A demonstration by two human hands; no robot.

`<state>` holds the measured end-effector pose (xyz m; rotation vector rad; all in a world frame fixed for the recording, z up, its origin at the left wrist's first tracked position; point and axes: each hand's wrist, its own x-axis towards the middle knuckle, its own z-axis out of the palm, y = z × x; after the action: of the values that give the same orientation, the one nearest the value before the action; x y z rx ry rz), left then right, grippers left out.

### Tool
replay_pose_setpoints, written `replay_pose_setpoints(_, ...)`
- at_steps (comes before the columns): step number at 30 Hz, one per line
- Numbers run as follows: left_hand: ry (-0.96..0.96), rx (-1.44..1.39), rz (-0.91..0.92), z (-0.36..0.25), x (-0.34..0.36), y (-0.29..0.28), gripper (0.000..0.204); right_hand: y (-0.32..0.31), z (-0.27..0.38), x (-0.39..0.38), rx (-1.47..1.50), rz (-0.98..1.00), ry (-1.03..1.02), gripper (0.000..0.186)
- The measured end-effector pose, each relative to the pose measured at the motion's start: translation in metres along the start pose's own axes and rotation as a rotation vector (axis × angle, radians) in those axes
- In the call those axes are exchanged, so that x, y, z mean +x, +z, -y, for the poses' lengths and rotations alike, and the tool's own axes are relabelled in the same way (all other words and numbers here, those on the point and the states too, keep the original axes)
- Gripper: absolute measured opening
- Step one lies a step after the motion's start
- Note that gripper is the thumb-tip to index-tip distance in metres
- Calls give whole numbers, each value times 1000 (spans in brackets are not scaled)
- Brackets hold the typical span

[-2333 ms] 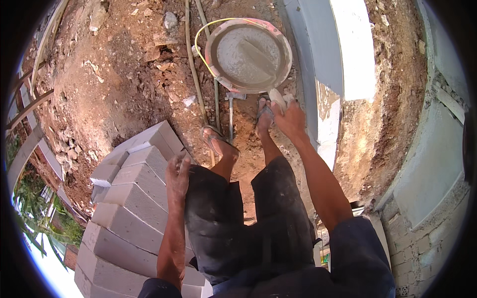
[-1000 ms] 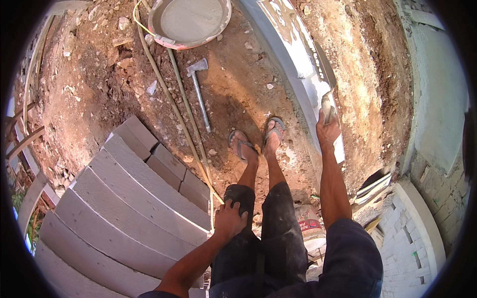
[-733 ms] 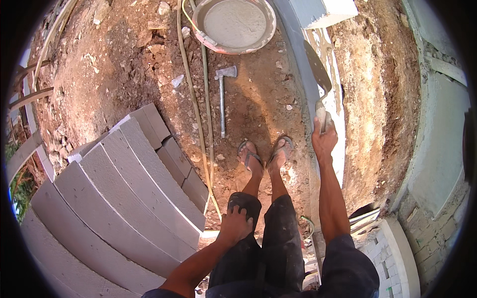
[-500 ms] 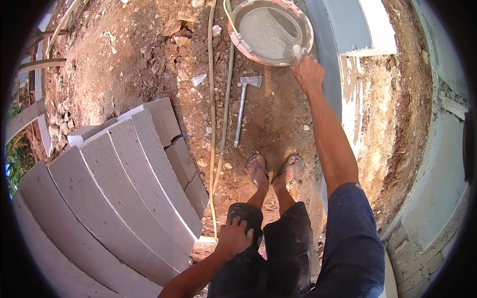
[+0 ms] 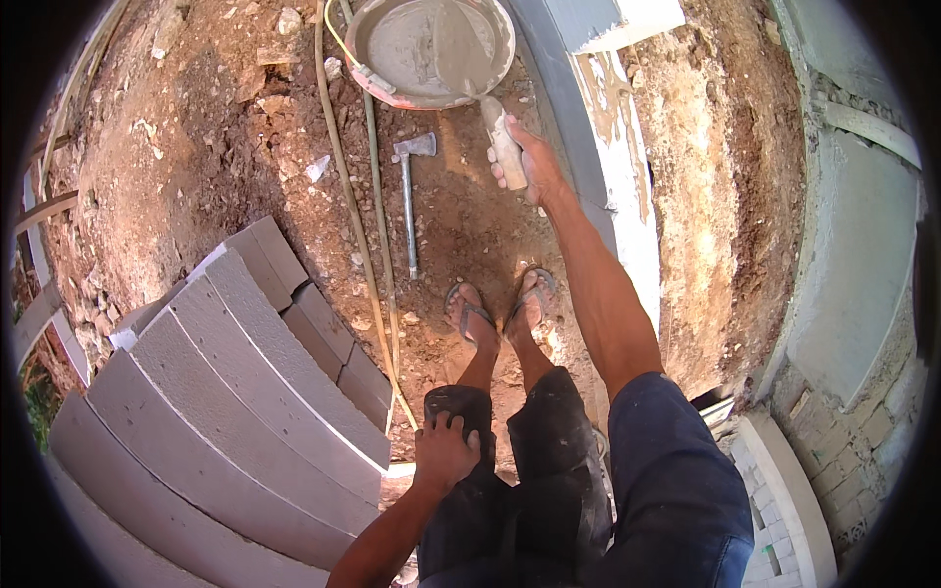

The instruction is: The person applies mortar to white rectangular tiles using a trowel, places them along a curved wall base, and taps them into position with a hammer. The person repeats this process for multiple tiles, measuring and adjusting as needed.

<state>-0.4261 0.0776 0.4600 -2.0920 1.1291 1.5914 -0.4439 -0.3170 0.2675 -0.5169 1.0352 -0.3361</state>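
Observation:
My right hand (image 5: 529, 162) grips the pale, mortar-smeared handle of a trowel (image 5: 500, 137), whose blade (image 5: 466, 64) reaches into grey mortar in a round basin (image 5: 377, 39) with a reddish rim and a yellow handle, at the top of the view. My left hand (image 5: 446, 451) rests on my dark-clothed left knee, fingers curved and apart, holding nothing. To the right of the basin runs a low grey-and-white wall (image 5: 627, 220), with a strip of wet mortar (image 5: 603, 103) below a white block (image 5: 637, 20) on it.
Stacked grey blocks (image 5: 235, 392) fill the lower left. A hatchet-like tool (image 5: 409, 206) with a metal handle and long hoses (image 5: 353, 235) lie on rubbly soil (image 5: 176, 157). Beyond a strip of earth at the right stands a rendered wall (image 5: 843, 274).
The trowel was along the low wall's top a second ago, then moved left to the basin, where its blade now dips in the mortar. My left hand stays on the knee.

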Motion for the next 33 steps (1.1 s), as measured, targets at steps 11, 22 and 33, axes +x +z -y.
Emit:
replay_pose_setpoints(11, 74, 281, 91, -11, 6, 6, 43, -133, -31, -186, -1297, -976, -166, 56)
replay_pose_setpoints(22, 110, 359, 116, -14, 5, 9, 43, -200, -151, -311, -1405, -1108, -76, 56)
replay_pose_setpoints(33, 177, 279, 78, -16, -2, 14, 42, -69, -28, -122, -1290, -840, -332, 52)
